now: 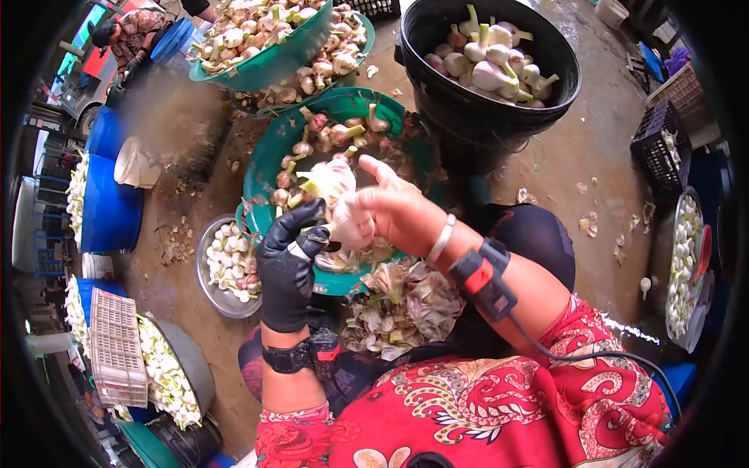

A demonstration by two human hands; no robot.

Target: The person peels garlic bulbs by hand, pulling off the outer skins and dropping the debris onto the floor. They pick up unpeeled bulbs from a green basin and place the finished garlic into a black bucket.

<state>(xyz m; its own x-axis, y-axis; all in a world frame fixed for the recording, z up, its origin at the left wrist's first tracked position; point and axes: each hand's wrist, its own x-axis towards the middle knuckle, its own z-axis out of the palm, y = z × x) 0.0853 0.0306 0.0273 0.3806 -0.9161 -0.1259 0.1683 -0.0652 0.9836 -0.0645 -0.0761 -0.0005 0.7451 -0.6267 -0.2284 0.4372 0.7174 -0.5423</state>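
Note:
Over the green basin, my left hand, in a black glove, is closed round the green stem end of a garlic bulb. My bare right hand presses its fingers on the same bulb from the right, with one finger raised away. Pale garlic skin and a cut stem show just above the glove, partly hidden by my hands. Several unpeeled garlic bulbs lie in the far part of the basin. A heap of garlic skins rests on my lap below it.
A black bucket of peeled bulbs stands ahead on the right. A heaped green tub is beyond the basin. Left of it sits a metal bowl of white garlic. A blue tub and another person are farther left.

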